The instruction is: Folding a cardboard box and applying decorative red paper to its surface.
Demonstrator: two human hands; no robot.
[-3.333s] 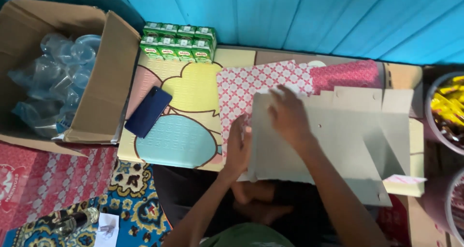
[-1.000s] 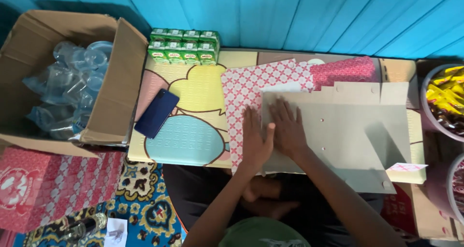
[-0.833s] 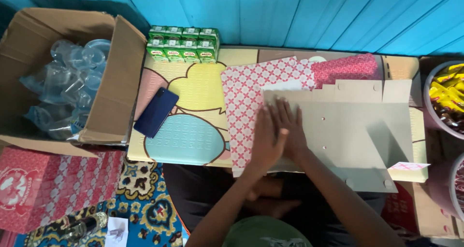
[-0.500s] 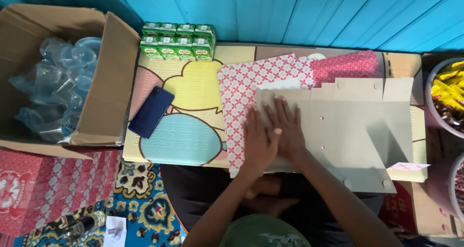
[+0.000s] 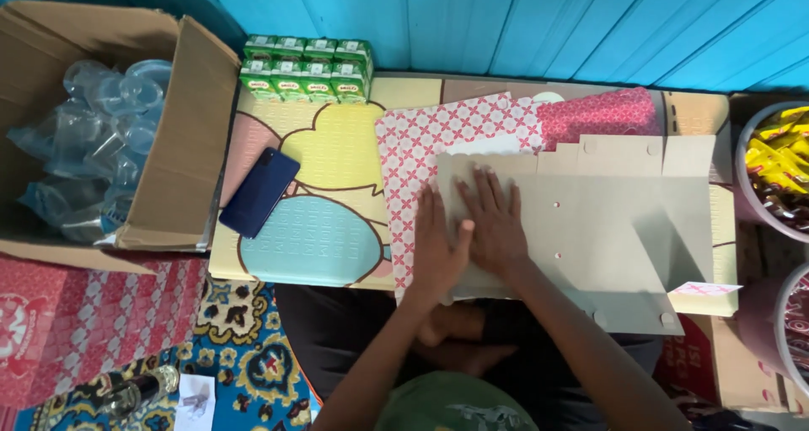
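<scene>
A flat grey cardboard box blank (image 5: 607,229) with tabs and cut-outs lies over a sheet with a red and white pattern (image 5: 425,149) on a pastel cartoon mat (image 5: 329,187). My left hand (image 5: 438,246) presses flat on the patterned sheet at the blank's left edge. My right hand (image 5: 493,220) lies flat on the grey blank beside it, fingers spread. Both palms face down and hold nothing.
An open carton of clear plastic cups (image 5: 93,144) stands at the left. Green drink cartons (image 5: 305,67) line the blue wall. A dark blue phone (image 5: 259,192) lies on the mat. Tubs of yellow snack packets (image 5: 779,174) sit at the right. A red patterned box (image 5: 76,321) is at lower left.
Earlier my hands were bending the blank's left side; it now lies flat. My left hand slid right over the right hand, then back left to the fold edge.
</scene>
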